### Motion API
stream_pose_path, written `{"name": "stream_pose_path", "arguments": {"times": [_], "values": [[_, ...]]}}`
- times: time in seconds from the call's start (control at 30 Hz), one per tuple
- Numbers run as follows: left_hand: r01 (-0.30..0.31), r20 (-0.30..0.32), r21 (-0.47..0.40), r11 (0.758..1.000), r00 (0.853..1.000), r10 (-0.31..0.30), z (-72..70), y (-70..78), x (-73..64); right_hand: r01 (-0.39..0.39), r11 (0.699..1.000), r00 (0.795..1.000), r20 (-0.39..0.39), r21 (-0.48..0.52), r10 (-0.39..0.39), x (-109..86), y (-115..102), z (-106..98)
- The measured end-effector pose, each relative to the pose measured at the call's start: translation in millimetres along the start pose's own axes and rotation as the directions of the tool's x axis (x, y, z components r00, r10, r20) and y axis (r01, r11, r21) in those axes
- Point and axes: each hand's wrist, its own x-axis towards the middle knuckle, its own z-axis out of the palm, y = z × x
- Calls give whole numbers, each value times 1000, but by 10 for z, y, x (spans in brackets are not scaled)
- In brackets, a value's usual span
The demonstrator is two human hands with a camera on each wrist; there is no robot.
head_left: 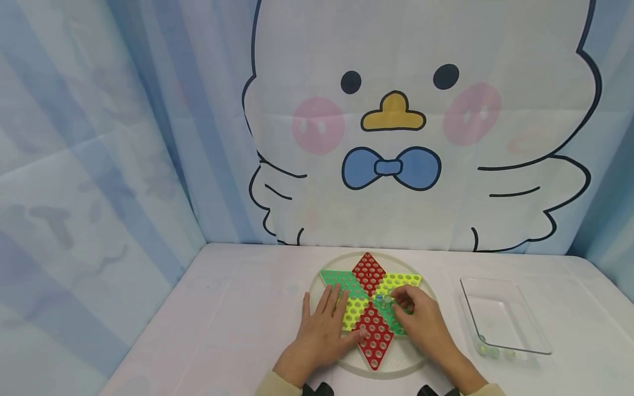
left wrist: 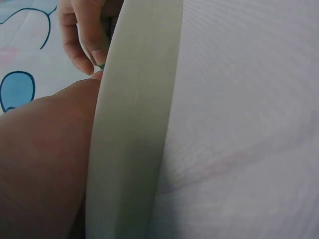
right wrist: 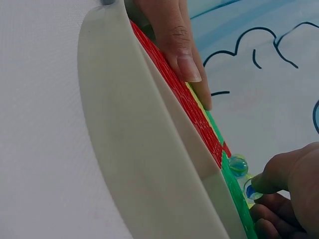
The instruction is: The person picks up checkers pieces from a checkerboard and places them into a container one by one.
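Note:
A star-shaped Chinese checkers board [head_left: 375, 336] with red, green and yellow holed sections sits on a round pale base [head_left: 361, 371]. My left hand [head_left: 322, 333] rests on its left side, fingers spread, thumb over the near red section. At the right, my right hand [head_left: 423, 319] is over the green section, fingers curled. In the right wrist view its thumb and fingers pinch a clear marble [right wrist: 251, 189] with blue inside, close against the board. Beside that marble stands a blue-green glass marble [right wrist: 238, 166]. The left wrist view mostly holds the base's rim.
A clear plastic box [head_left: 505, 316] stands on the table to the right, with several pale green marbles [head_left: 487, 350] at its near left corner. The white table [head_left: 208, 330] meets a cloth backdrop [head_left: 391, 214] printed with a cartoon bird. Another cloth hangs on the left.

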Motion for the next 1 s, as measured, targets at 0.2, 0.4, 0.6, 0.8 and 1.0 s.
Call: {"name": "stream_pose_path", "arguments": {"times": [0.2, 0.4, 0.6, 0.8, 1.0], "values": [[-7, -4, -11, 1000, 1000, 7, -3, -9, -5, -26, 1000, 1000, 11, 1, 26, 2, -35, -32], [-15, -6, -30, 999, 1000, 14, 6, -19, -8, -121, 993, 991, 51, -2, 121, 25, -54, -89], [-18, -13, -33, 999, 1000, 17, -10, -4, -14, -140, 990, 989, 40, 13, 139, 43, -46, -177], [-15, -11, -17, 1000, 1000, 14, -11, 0, -8, -124, 992, 992, 11, 18, 124, 59, -41, -244], [-13, -9, -26, 1000, 1000, 13, 4, -9, -4, -91, 996, 995, -34, 19, 91, 71, -45, -308]]}}
